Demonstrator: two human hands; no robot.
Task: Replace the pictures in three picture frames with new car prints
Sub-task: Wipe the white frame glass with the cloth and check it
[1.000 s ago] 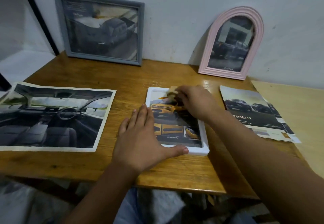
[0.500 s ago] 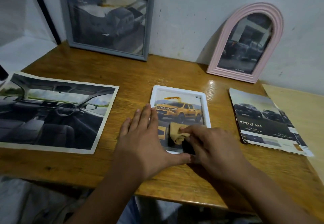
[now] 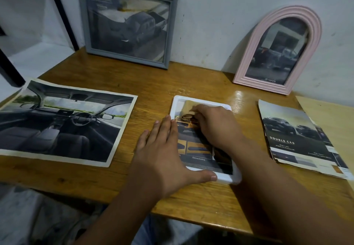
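While left hand (image 3: 164, 156) steadies white frame (image 3: 226, 177), right hand (image 3: 214, 124) prob. grips cloth (image 3: 188, 105).

A white frame (image 3: 226, 177) lies flat on the wooden table (image 3: 153, 83). The left hand (image 3: 164, 154) rests flat on its near left corner, fingers straight. Just beyond it the right hand (image 3: 216, 127) presses a tan cloth (image 3: 188, 110) on the glass. Left of the hands lies a car print (image 3: 59, 122); right, a brochure (image 3: 298, 141).

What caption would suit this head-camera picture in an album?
Left hand steadies a white picture frame on the wooden table while the right hand wipes it with a tan cloth.
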